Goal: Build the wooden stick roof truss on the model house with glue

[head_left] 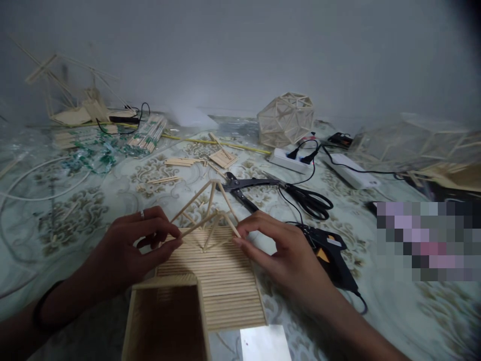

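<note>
A small frame of thin wooden sticks (210, 213) stands on a flat panel of glued sticks (225, 281). My left hand (131, 248), with a ring on one finger, pinches the frame's left end. My right hand (278, 250) pinches its right end with thumb and forefinger. An open stick-built box (165, 316) joins the panel at the front. A black hot glue gun (332, 255) lies just right of my right hand.
Black pliers (240, 188) and scissors (308, 198) lie behind the frame. Loose sticks (184, 161), a stick polyhedron (286, 119), a white power strip (291, 159) with cables and another stick model (75, 100) crowd the back. A clear wrapped lantern (413, 143) sits at right.
</note>
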The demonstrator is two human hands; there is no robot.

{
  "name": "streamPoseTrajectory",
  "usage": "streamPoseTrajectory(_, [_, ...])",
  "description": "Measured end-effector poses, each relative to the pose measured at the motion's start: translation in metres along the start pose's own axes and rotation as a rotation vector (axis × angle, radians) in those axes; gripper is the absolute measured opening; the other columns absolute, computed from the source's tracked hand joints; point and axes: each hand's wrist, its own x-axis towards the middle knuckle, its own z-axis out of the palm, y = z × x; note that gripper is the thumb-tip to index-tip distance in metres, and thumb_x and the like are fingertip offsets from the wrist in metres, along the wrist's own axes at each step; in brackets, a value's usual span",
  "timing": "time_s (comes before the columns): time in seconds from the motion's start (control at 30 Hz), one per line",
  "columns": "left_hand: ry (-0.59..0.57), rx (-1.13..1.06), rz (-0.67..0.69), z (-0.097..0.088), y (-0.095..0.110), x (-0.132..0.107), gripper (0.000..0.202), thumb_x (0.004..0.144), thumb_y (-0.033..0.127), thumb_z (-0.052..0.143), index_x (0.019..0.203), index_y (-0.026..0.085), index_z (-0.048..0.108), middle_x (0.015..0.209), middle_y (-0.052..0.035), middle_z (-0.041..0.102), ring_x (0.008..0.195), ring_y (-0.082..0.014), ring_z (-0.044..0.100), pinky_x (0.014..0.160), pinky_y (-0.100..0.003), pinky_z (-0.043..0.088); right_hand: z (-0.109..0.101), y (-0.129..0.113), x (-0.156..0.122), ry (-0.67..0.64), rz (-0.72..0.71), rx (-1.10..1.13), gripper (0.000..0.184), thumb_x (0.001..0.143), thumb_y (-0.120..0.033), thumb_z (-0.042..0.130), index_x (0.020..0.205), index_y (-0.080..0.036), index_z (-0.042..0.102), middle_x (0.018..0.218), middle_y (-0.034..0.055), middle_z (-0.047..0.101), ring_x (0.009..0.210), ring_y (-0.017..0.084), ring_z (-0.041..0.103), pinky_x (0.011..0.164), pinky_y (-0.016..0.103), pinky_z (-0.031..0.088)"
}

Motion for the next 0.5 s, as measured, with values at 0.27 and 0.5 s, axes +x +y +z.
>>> streamPoseTrajectory(0.27, [0.004,-0.031,-0.015,-0.0004,0.0005,0.0001,0.012,0.093,0.015,0.072,0.085,0.022,0.078,0.075,0.0041,0.065,0.061,-0.0063,0.059,0.056,-0.013,0.048,0.0005,0.0005,-0.0003,0.017,-0.009,0.027,0.01,0.1,-0.016,0.071,0.092,-0.023,0.072,0.089,-0.0002,0.075,0.085,0.014,0.069,0.079,0.024,0.053])
streamPoseTrajectory(0.5, [-0.006,-0.026,-0.044,0.0006,-0.0002,-0.0026,0.013,0.095,0.02,0.07,0.086,0.022,0.079,0.072,0.0031,0.062,0.059,-0.0073,0.055,0.052,-0.015,0.043,0.002,0.0028,0.0014,0.023,-0.031,0.014,0.01,0.099,-0.017,0.072,0.091,-0.023,0.072,0.087,0.0003,0.075,0.082,0.016,0.07,0.077,0.026,0.055])
